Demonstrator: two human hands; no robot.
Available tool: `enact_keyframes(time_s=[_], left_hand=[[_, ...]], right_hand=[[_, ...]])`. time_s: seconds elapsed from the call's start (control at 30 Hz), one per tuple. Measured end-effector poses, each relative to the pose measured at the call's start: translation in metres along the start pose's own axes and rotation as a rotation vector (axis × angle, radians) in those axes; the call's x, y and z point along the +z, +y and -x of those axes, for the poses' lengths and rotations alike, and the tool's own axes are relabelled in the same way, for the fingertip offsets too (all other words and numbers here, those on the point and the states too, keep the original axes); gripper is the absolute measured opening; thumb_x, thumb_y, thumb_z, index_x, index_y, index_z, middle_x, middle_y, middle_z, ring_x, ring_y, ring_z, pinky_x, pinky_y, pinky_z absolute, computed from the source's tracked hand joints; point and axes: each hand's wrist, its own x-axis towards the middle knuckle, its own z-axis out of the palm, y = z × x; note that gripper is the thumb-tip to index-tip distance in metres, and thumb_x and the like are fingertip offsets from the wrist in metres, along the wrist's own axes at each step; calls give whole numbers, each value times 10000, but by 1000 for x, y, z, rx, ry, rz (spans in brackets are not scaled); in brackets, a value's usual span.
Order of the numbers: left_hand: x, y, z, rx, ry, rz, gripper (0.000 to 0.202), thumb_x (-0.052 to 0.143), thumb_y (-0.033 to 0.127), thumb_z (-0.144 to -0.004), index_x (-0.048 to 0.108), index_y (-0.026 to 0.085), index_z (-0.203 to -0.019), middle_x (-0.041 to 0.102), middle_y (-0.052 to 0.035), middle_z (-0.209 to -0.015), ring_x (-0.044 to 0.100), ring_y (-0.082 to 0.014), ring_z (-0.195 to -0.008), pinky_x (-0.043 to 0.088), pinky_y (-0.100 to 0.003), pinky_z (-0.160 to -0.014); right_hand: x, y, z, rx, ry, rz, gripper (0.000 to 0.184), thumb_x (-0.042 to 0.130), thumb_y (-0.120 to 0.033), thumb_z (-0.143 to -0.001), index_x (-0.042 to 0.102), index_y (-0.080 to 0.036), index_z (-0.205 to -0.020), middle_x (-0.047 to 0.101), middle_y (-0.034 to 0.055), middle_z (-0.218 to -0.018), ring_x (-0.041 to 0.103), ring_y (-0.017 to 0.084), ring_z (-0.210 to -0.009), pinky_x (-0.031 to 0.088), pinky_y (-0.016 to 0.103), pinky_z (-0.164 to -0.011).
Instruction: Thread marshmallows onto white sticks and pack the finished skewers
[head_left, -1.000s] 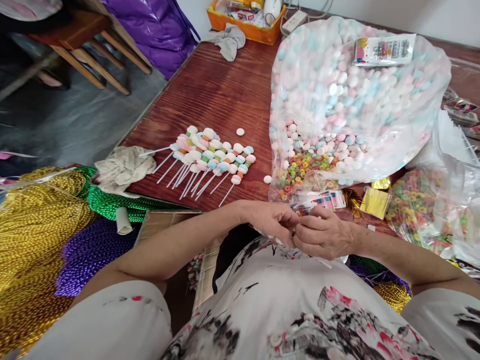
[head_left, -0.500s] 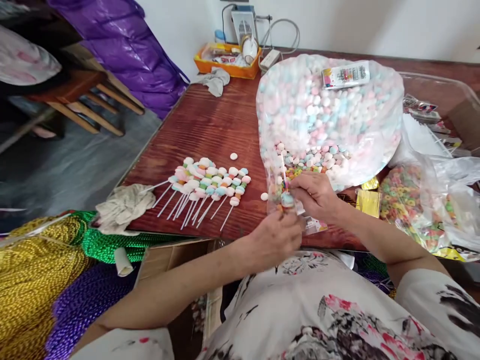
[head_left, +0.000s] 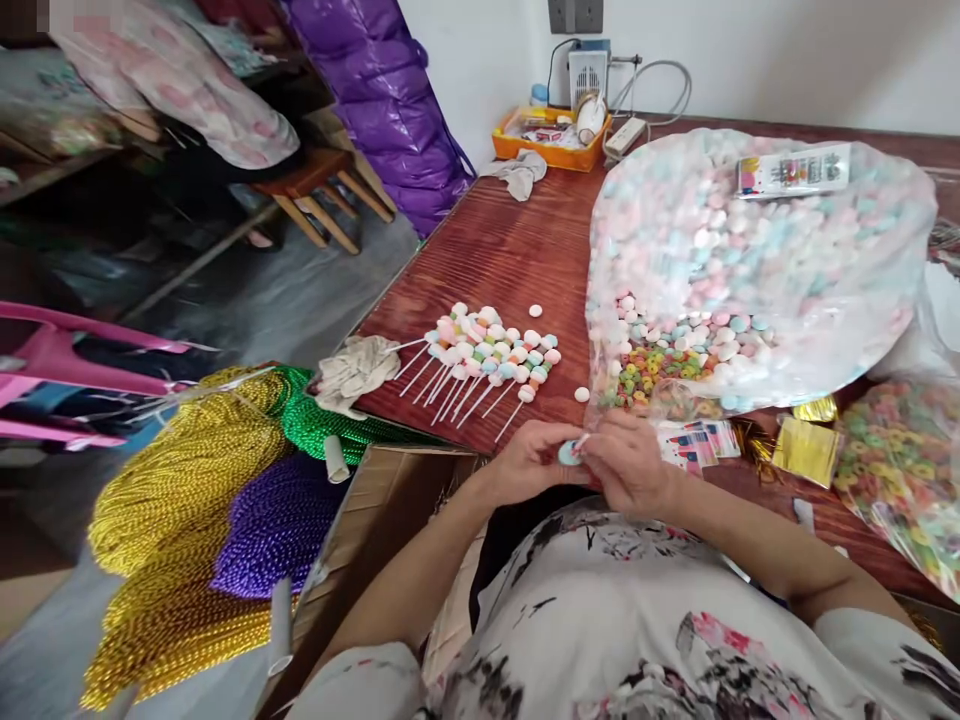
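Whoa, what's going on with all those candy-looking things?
A person sits working with both hands. The left hand pinches a small pale blue piece; the right hand meets it, though its exact grip is hidden. On the table, white sticks loaded with colorful pieces lie in a bunch, beside a big clear bag of pastel pieces.

The held sweet (head_left: 570, 453) is pale blue, the table (head_left: 480, 255) red-brown, the shirt (head_left: 630, 600) floral

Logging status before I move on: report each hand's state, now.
Left hand: closed, holding a pale blue candy.
Right hand: curled in at the candy; whether its grip holds anything cannot be told.
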Motion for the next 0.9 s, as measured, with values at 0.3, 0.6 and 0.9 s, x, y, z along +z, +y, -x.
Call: enact_keyframes(time_s=[0.3, 0.6, 0.9], left_hand=[[-39, -17, 81, 287, 132, -786, 218, 577, 161, -874, 676, 241, -1052, 704, -100, -1173, 591, -262, -1236, 459, -559, -1066], [-78, -33, 169, -382, 42, -1201, 232, 448, 333, -844, 676, 293, -821, 591, 17, -539, 558, -238, -497, 460, -373, -451], [129, 28, -45, 167, -336, -878, 236, 497, 117, -883, 653, 74, -1055, 664, -180, -1032, 609, -290, -948, 480, -413, -750]], right_hand=[[115, -9, 17, 984, -435, -1053, 208, 678, -300, -725, 554, -162, -631, 462, -68, -478, 344, 67, -418, 305, 232, -435], [14, 0, 29, 266, -233, -25, 146, 538, -195, -895, 672, -184, -952, 672, 79, -911, 584, 166, -818, 470, 303, -744], [-60, 32, 28, 573, 220, 12, 95, 600, -245, -863, 663, -192, -816, 628, 7, -754, 558, 147, -722, 443, 286, -696]])
